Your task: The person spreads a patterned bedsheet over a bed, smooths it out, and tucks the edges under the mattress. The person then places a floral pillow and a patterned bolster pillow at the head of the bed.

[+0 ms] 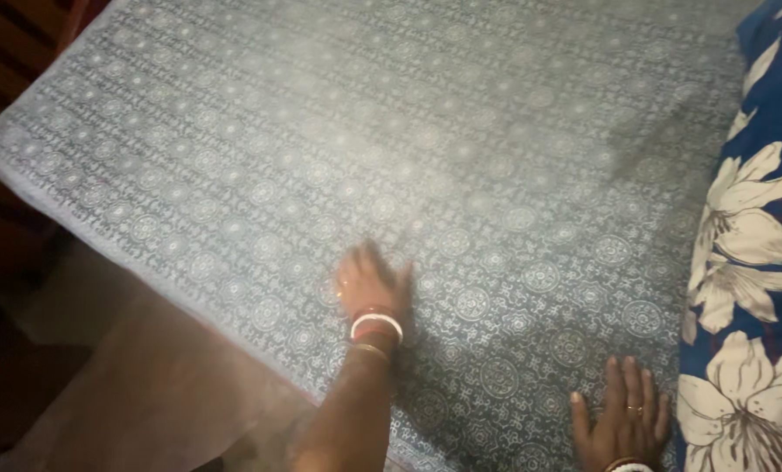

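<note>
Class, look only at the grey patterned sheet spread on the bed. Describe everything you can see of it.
The grey patterned sheet looks like thin woven cloth, printed all over with rows of pale round medallions. It lies spread flat and mostly smooth, its left edge hanging over the side. The left hand, blurred, rests palm down on it near the front; the right hand lies flat near its right edge, beside a blue cloth with large white flowers that meets the sheet there.

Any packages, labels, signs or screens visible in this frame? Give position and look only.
None in view. Only a grey patterned bedsheet under both hands, left hand and right hand, with a blue cloth with white flowers at the right edge.
</note>
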